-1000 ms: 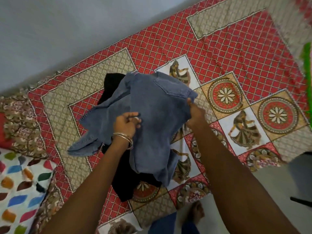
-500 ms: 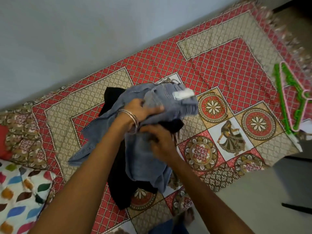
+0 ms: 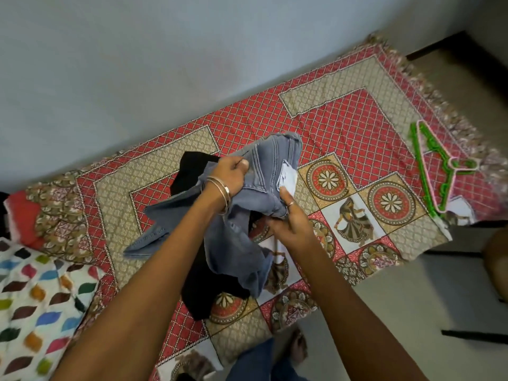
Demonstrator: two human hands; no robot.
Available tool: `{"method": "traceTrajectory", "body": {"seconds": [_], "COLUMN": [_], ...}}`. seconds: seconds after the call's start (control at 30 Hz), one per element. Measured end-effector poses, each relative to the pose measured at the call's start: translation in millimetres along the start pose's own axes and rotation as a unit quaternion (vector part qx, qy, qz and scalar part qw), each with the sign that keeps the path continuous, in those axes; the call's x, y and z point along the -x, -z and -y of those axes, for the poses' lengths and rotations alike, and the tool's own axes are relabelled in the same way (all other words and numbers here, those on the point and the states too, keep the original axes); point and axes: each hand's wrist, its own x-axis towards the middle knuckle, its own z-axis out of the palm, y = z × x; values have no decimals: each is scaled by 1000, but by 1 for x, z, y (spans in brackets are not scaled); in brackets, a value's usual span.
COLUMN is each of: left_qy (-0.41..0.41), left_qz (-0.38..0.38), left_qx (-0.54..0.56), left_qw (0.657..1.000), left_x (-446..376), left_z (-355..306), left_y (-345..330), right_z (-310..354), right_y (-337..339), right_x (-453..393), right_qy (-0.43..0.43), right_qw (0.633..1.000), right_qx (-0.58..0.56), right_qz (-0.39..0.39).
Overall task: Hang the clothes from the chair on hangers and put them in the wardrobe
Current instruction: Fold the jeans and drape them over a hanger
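Both hands hold the jeans (image 3: 242,215) above the bed (image 3: 343,116). The left hand (image 3: 229,174) has its fingers (image 3: 242,162) curled into the denim near the waistband, thumb side up, with two bangles (image 3: 224,192) on the wrist. The right hand (image 3: 288,218) grips the same bunch from below and to the right; its fingers are hidden under the cloth, and its thumb (image 3: 286,198), which wears a ring, presses up against the fabric just beside a white pocket lining (image 3: 287,177). The fingers of both hands are thus clamped on the jeans, close together, with the waistband bunched between them.

One denim leg trails down and left of the left fingers and lies on the bed; the other hangs below the right fingers. Under the jeans, a black garment (image 3: 198,287) lies on the bed, showing above the left wrist and well below both hands.

Far to the right of the right fingers, near the bed's fringed edge, lie the hangers (image 3: 428,171), green and pink ones stacked together. A red patterned pillow (image 3: 35,215) and a white one with coloured leaf shapes (image 3: 33,298) lie far left of the left fingers. Below the hands a bare foot (image 3: 298,346) stands on the floor (image 3: 384,298).
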Motion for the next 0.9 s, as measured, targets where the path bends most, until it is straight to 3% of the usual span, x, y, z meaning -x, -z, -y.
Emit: {"method": "traceTrajectory", "body": {"seconds": [0.07,0.13,0.27,0.3,0.4,0.47,0.53,0.63,0.7,0.73,0.87,0.9], "left_qy": [-32,-67,-210,-205,-188,-162,-145,-135,-141,-135,-179,-187], "left_qz": [19,64,56,23,-183,-271,-285,-286,-301,-310,-346,-361], "left_qx": [-132,-275,-378,-352,-146,-7,27,30,59,76,125,121], "left_qw": [991,957,900,913,954,949,947,948,941,938,912,905], "left_x": [27,45,101,103,120,134,143,147,155,153,172,172], "left_z": [-22,-35,-76,-78,-117,-146,-174,-198,-218,-224,-265,-272], "left_y": [9,14,10,7,9,16,25,32,34,36,44,47], "right_z": [19,41,68,64,76,96,114,125,129,128,119,115], "right_y": [-16,-37,-81,-89,-102,-93,-72,-21,6,17,53,58], "right_x": [16,22,99,107,159,199,225,228,226,217,228,228], "right_qy": [56,138,277,297,351,359,385,415,346,302,215,184], "right_qw": [998,990,945,932,897,882,861,786,747,728,592,576], "right_qx": [-28,-10,171,205,261,281,303,455,567,616,770,790], "right_qz": [-12,-37,-38,-29,68,119,140,45,0,9,97,102]}}
